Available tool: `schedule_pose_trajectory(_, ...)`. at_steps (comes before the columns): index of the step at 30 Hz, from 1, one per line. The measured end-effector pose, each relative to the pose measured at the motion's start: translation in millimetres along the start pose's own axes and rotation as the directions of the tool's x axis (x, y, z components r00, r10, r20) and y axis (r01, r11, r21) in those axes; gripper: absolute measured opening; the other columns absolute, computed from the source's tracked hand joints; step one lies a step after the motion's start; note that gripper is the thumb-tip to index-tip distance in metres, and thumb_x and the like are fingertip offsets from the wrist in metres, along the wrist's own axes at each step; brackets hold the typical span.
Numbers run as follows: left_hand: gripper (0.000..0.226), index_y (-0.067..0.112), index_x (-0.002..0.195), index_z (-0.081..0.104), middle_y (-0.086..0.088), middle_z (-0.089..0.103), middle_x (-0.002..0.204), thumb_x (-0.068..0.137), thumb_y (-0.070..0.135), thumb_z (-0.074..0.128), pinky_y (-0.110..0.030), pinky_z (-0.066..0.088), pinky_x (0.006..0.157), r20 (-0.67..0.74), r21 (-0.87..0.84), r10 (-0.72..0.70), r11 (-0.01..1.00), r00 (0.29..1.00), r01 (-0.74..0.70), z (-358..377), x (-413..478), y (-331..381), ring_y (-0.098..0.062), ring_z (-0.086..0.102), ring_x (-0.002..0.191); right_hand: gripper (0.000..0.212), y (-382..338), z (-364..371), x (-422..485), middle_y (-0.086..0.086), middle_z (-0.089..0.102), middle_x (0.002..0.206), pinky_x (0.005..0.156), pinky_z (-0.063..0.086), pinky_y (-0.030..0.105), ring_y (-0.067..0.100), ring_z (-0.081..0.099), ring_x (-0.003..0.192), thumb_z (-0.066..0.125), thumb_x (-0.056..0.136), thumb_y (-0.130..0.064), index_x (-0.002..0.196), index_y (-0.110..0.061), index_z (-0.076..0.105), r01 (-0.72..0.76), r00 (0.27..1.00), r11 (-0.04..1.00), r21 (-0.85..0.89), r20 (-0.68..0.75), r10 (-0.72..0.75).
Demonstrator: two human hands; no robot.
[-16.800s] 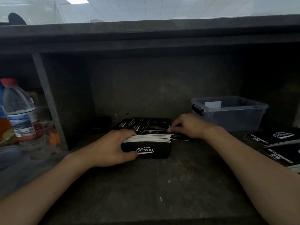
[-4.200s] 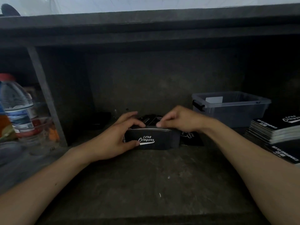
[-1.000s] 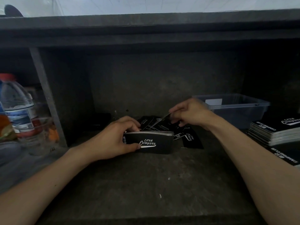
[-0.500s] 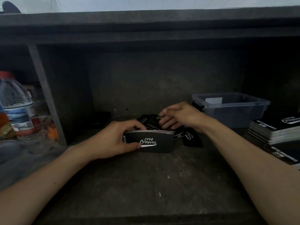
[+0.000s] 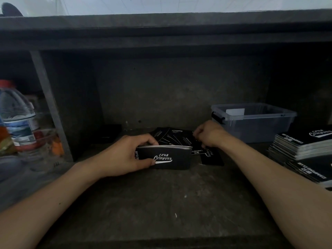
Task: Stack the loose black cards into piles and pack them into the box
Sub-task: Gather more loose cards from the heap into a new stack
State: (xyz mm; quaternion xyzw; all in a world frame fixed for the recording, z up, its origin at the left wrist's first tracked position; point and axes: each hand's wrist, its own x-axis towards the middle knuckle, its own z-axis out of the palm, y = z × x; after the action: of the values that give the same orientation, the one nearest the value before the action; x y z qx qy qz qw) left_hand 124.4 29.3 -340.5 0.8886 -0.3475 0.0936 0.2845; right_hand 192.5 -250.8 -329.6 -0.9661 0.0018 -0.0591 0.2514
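1. A dim, rough concrete tabletop [image 5: 161, 203] is running beneath a low overhang. A water bottle [image 5: 16, 114] is standing at the left and a clear plastic bin [image 5: 251, 123] is sitting at the right rear.
2. The black box [image 5: 172, 159], lettered "Club Camping", is sitting at the middle of the tabletop. White card edges are showing along its open top, so it is looking nearly full.
3. The left hand [image 5: 124, 155] is gripping the box's left end, with the thumb pressing the front face and the fingers curling over the top.
4. The right hand [image 5: 208, 133] is hovering with curled fingers over the loose cards [image 5: 172, 136], which are lying fanned just behind and to the right of the box. Whether it is pinching one cannot be told.
5. Taller printed black piles [image 5: 303, 142] are sitting at the far right.
6. The cards are looking light, thin, stiff and slick, so they are probably sliding apart easily. Squaring a small pile and pinching it by its long edges is seeming safest, with the box being braced at one end.
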Motion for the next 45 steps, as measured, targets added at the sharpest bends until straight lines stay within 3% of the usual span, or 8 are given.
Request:
schedule_pose_trajectory(5, 0.033, 0.035, 0.11, 0.065, 0.019, 0.074, 0.101, 0.084, 0.023, 0.083, -0.029, 0.059, 0.079, -0.001, 0.002, -0.005, 1.0, 1.0, 0.005, 0, 0, 0, -0.001, 0.071, 0.091, 0.067, -1, -6, -9, -0.004, 0.036, 0.151, 0.094, 0.038, 0.016, 0.018, 0.046, 0.131, 0.043, 0.083, 0.013, 0.128, -0.033, 0.061, 0.313, 0.941, 0.939, -0.143, 0.183, -0.286)
schedule_pose_trajectory(8, 0.033, 0.035, 0.11, 0.064, 0.018, 0.074, 0.103, 0.085, 0.024, 0.082, -0.032, 0.059, 0.08, 0.0, 0.004, -0.007, 1.0, 1.0, 0.007, -1, 0, 0, -0.001, 0.071, 0.092, 0.071, -4, -2, -8, -0.005, 0.041, 0.147, 0.09, 0.046, 0.02, 0.016, 0.054, 0.117, 0.041, 0.083, 0.007, 0.135, -0.039, 0.053, 0.327, 0.909, 0.924, -0.2, 0.333, -0.25)
schedule_pose_trajectory(14, 0.033, 0.035, 0.11, 0.065, 0.017, 0.073, 0.104, 0.084, 0.024, 0.083, -0.033, 0.059, 0.082, -0.001, 0.004, 0.004, 1.0, 1.0, -0.004, 0, 0, -2, -0.002, 0.071, 0.094, 0.038, -4, -2, -3, -0.003, 0.063, 0.119, 0.085, 0.04, 0.021, 0.009, 0.054, 0.103, 0.066, 0.088, -0.044, 0.123, -0.027, 0.066, 0.32, 0.939, 0.925, -0.206, 0.196, -0.281)
schedule_pose_trajectory(19, 0.032, 0.034, 0.109, 0.065, 0.016, 0.073, 0.105, 0.084, 0.026, 0.083, -0.034, 0.059, 0.081, 0.0, 0.009, 0.008, 1.0, 1.0, -0.008, 1, 0, -3, -0.003, 0.071, 0.094, 0.041, -2, 0, -3, -0.005, 0.048, 0.144, 0.103, 0.035, 0.023, 0.014, 0.046, 0.13, 0.064, 0.09, -0.029, 0.13, -0.035, 0.059, 0.321, 0.923, 0.94, -0.115, 0.26, -0.283)
schedule_pose_trajectory(29, 0.029, 0.035, 0.102, 0.067, 0.019, 0.071, 0.103, 0.081, 0.025, 0.085, -0.027, 0.058, 0.081, -0.022, 0.008, 0.018, 1.0, 1.0, -0.017, 1, 3, -6, -0.003, 0.07, 0.096, 0.034, -2, -8, -6, -0.006, 0.067, 0.118, 0.091, 0.043, 0.022, 0.01, 0.059, 0.108, 0.074, 0.083, -0.034, 0.115, -0.025, 0.071, 0.376, 0.92, 0.912, -0.166, 0.185, -0.346)
schedule_pose_trajectory(36, 0.035, 0.037, 0.108, 0.066, 0.016, 0.037, 0.152, 0.08, 0.03, 0.085, -0.019, 0.042, 0.111, -0.046, 0.057, 0.088, 0.995, 0.995, -0.085, 1, 2, -13, 0.007, 0.042, 0.138, 0.009, -5, -16, -6, -0.016, 0.074, 0.095, 0.095, 0.052, 0.032, -0.001, 0.065, 0.09, 0.072, 0.087, -0.028, 0.093, -0.028, 0.078, 0.428, 0.901, 0.902, 0.053, -0.105, -0.421)
schedule_pose_trajectory(40, 0.057, 0.04, 0.123, 0.055, 0.015, 0.032, 0.156, 0.077, 0.031, 0.087, -0.021, 0.036, 0.116, -0.084, 0.068, 0.046, 0.997, 0.995, -0.04, 1, 2, -10, 0.01, 0.029, 0.144, 0.019, -25, -22, -30, 0.004, 0.075, 0.101, 0.09, 0.054, 0.033, 0.01, 0.069, 0.092, 0.069, 0.088, -0.023, 0.104, -0.016, 0.075, 0.363, 0.862, 0.841, 0.402, 0.199, -0.467)
schedule_pose_trajectory(45, 0.079, 0.04, 0.139, 0.044, 0.022, 0.054, 0.133, 0.075, 0.033, 0.089, -0.032, 0.049, 0.107, -0.103, 0.052, 0.019, 0.999, 0.995, -0.013, 0, 2, -10, 0.004, 0.053, 0.126, 0.026, -23, -20, -34, 0.014, 0.071, 0.114, 0.096, 0.051, 0.037, 0.026, 0.066, 0.107, 0.06, 0.094, -0.018, 0.116, -0.006, 0.068, 0.217, 0.806, 0.826, 0.521, 0.382, -0.453)
